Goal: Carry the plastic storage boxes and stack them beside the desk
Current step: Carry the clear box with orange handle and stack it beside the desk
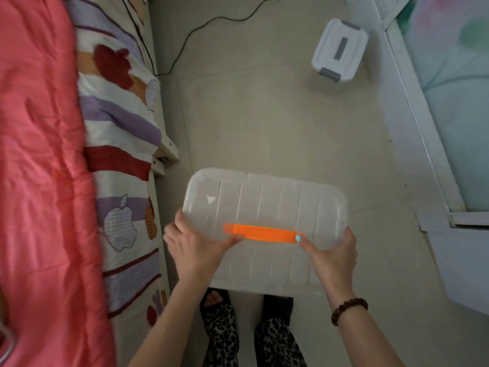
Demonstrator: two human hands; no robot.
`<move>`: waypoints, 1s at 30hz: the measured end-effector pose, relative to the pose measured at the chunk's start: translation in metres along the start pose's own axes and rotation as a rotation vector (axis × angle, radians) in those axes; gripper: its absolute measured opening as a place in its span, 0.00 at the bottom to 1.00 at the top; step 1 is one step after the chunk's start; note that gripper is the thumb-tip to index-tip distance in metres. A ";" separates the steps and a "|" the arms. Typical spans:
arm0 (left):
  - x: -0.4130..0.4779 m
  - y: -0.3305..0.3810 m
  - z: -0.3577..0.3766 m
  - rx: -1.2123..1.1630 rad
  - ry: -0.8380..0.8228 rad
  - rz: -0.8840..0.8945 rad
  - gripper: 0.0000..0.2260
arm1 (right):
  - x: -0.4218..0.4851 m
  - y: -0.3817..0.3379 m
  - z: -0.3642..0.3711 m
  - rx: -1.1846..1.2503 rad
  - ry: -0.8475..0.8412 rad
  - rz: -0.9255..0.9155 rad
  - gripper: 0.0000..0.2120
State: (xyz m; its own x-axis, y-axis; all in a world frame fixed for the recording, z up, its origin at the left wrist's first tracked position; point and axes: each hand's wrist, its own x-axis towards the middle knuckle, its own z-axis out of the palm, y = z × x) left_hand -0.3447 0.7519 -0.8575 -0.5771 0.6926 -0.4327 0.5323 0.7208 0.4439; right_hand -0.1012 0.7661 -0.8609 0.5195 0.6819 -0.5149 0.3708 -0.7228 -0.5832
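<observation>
A translucent, rounded-rectangular plastic storage box with a ribbed lid is held above the pale tiled floor, directly over the person's feet. Its long sides run across the view, and a flat orange handle strip is set across the middle of the lid. The box is gripped at both short ends: the left hand is wrapped around the left end, with the thumb laid on the lid and touching the orange strip's left end, while the right hand is clamped on the right end, its thumb pressed against the strip's right end. A brown beaded bracelet is worn on the right wrist. Leopard-print trousers are seen below the box.

A second, smaller white plastic storage box with grey latches and a grey lid handle is set on the floor well apart from the held one, near the white frame along the right edge. A bed is seen along the left side, covered by a coral-pink quilt and a sheet printed with apples and stripes. A thin black cable is trailed across the floor near the far end of the bed.
</observation>
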 end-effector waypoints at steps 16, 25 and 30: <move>-0.121 0.132 -0.215 -0.036 0.138 0.150 0.63 | -0.136 -0.151 -0.180 -0.011 0.113 -0.273 0.56; -0.203 0.204 -0.325 -0.098 0.220 0.226 0.61 | -0.204 -0.232 -0.289 0.009 0.203 -0.490 0.50; -0.239 0.236 -0.373 -0.097 0.291 0.298 0.61 | -0.233 -0.260 -0.337 0.054 0.311 -0.586 0.44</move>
State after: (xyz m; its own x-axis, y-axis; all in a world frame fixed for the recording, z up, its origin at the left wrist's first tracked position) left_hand -0.3122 0.7467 -0.3572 -0.5650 0.8241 -0.0407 0.6498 0.4747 0.5936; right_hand -0.0595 0.7570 -0.3777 0.4446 0.8904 0.0973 0.6248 -0.2305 -0.7460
